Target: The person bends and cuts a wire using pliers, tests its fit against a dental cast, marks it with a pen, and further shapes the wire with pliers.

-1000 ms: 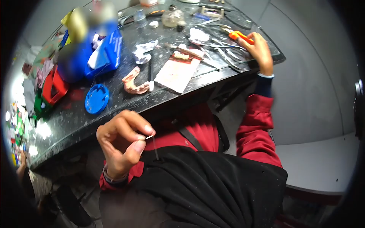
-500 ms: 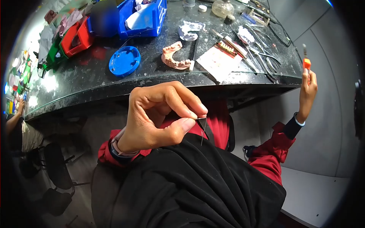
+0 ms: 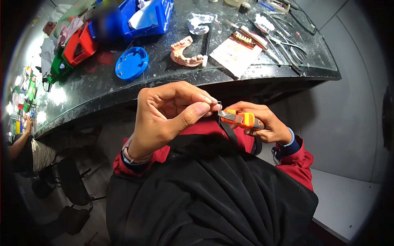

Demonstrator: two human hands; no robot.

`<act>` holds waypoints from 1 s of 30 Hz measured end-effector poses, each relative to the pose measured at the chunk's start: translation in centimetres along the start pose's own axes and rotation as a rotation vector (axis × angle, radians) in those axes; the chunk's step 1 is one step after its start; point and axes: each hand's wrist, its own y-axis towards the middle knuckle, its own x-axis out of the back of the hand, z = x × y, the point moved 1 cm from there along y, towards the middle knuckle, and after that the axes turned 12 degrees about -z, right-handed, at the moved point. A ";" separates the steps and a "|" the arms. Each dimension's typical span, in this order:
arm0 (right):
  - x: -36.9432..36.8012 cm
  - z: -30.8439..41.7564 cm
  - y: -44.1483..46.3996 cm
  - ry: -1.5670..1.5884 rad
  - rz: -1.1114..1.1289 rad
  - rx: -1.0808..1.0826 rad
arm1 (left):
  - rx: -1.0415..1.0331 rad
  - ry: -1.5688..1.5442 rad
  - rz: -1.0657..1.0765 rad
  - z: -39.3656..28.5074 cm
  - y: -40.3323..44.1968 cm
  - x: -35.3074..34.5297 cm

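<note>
Between the thumb and fingertips of my left hand (image 3: 170,119) is one end of a thin bent wire (image 3: 220,107). The wire runs a short way right, then turns sharply down. My right hand (image 3: 264,121) is closed around orange-and-black handled pliers (image 3: 238,118), which look like cutting pliers. Their metal jaws point left and meet the hanging part of the wire; whether they are clamped on it I cannot tell. Both hands are above my lap, in front of the bench edge.
On the dark bench (image 3: 160,74) lie a pink dental cast (image 3: 184,53), a white cast (image 3: 199,24), a blue round lid (image 3: 131,64), a paper sheet (image 3: 236,57) and several metal tools (image 3: 287,45). Blue (image 3: 150,20) and red (image 3: 80,45) bins stand left. Another person's arm (image 3: 20,141) shows far left.
My right hand has come in from the far right with the pliers, bringing their jaws to the wire. My left hand keeps its pinch on the wire. The view has shifted slightly.
</note>
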 end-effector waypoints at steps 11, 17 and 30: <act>-0.2 -0.3 0.1 -0.061 -0.023 0.093 | -0.001 0.174 0.086 0.4 0.1 0.2; -0.5 -1.1 0.1 -0.012 -0.038 0.103 | 0.002 0.171 0.091 0.6 0.1 0.1; -3.8 -5.6 -1.1 -0.155 -0.264 0.060 | 0.053 0.310 0.236 2.0 -0.2 -0.3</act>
